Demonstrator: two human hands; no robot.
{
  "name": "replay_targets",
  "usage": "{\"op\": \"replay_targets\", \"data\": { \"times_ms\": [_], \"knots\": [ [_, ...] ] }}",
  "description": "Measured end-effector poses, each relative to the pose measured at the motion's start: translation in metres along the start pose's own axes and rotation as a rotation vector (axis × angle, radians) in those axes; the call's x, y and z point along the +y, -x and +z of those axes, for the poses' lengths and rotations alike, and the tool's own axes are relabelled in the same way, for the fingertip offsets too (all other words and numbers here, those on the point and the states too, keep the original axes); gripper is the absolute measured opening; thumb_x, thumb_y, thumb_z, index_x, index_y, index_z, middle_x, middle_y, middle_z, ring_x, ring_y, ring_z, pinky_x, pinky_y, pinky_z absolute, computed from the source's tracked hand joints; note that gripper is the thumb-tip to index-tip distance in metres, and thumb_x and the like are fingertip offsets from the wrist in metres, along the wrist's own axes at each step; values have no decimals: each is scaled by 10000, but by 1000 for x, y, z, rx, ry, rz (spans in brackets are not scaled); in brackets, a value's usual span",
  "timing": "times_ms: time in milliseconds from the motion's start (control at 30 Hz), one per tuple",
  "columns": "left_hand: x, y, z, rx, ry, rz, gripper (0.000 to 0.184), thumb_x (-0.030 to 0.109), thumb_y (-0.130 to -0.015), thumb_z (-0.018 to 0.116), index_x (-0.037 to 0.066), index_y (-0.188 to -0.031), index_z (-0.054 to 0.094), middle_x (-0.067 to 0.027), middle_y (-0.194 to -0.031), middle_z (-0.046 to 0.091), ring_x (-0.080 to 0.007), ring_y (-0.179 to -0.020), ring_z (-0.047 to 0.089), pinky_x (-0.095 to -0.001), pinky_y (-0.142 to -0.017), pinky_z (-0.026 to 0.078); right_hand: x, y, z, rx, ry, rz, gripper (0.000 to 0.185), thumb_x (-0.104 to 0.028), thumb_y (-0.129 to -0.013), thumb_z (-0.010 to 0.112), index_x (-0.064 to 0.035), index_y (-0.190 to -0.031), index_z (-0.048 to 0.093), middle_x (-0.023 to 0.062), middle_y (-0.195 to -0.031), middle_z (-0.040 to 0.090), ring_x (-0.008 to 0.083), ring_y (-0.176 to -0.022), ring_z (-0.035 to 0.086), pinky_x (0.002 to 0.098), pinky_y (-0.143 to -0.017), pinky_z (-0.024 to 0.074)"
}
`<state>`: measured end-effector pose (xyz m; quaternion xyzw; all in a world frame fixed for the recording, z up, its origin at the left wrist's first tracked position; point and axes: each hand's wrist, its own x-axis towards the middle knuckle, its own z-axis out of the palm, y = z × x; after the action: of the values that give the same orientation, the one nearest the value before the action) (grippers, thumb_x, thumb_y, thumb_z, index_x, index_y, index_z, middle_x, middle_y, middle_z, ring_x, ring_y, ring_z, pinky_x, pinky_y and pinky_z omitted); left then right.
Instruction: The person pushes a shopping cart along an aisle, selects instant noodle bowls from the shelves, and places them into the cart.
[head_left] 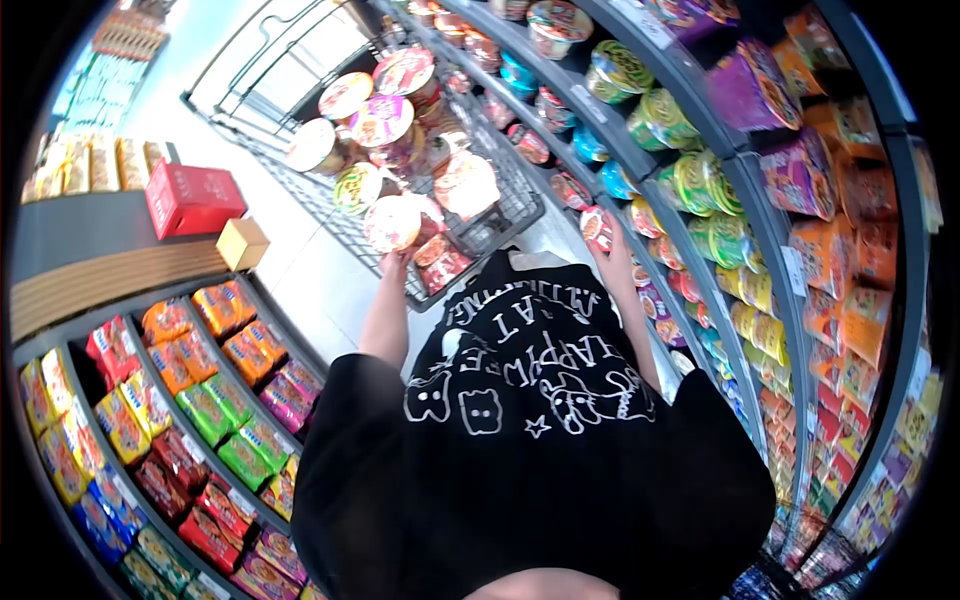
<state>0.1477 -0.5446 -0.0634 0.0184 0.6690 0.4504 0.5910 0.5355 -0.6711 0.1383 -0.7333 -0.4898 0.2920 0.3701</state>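
Note:
My left hand is closed around the side of an instant noodle cup with a pale lid, at the near side of a wire shopping cart. Several more noodle cups are heaped in that cart, with red packets beside them. On the other side, my right hand grips a small red noodle cup along the edge of the right-hand shelf. Its fingers are partly hidden behind the cup. Glare washes out some lids in the cart.
Tall shelves of noodle cups and bagged noodles rise along my right. To the left, a lower rack holds packaged noodles. A red box and a small tan box sit by a counter. Pale floor lies between.

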Motion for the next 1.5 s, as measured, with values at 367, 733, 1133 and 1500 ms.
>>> {"op": "replay_targets", "data": {
  "times_ms": [367,733,1133,1500],
  "knots": [
    [-21,117,22,-201,-730,333,627,119,-694,535,-44,-1206,213,-212,-1037,411,-235,-757,505,-260,-605,440,-68,24,-215,1357,661,-292,297,-65,-743,521,2,-1028,472,121,-979,519,241,-911,481,333,-779,367],
    [-35,83,-5,-461,-891,502,705,234,-686,584,-98,-1181,207,-287,-1171,292,-359,-1115,283,-356,-933,235,-36,45,-378,1820,621,9,976,-312,-528,742,68,-1184,128,217,-1146,270,309,-1056,318,405,-888,298],
    [4,110,28,-504,-1130,793,481,159,-703,561,-30,-1106,379,-227,-1149,338,-353,-1067,333,-382,-894,279,-107,17,-283,1552,222,-343,1077,-201,-483,776,-58,-1215,0,166,-1220,147,261,-1110,260,404,-982,225],
    [77,258,116,-1283,-434,102,675,467,-780,420,71,-1270,178,-133,-1270,257,-266,-1079,377,-374,-830,387,-137,-3,-40,529,-24,-511,1083,-279,-420,802,-43,-1216,107,155,-1199,226,282,-1133,262,380,-930,240]
  ]
}}
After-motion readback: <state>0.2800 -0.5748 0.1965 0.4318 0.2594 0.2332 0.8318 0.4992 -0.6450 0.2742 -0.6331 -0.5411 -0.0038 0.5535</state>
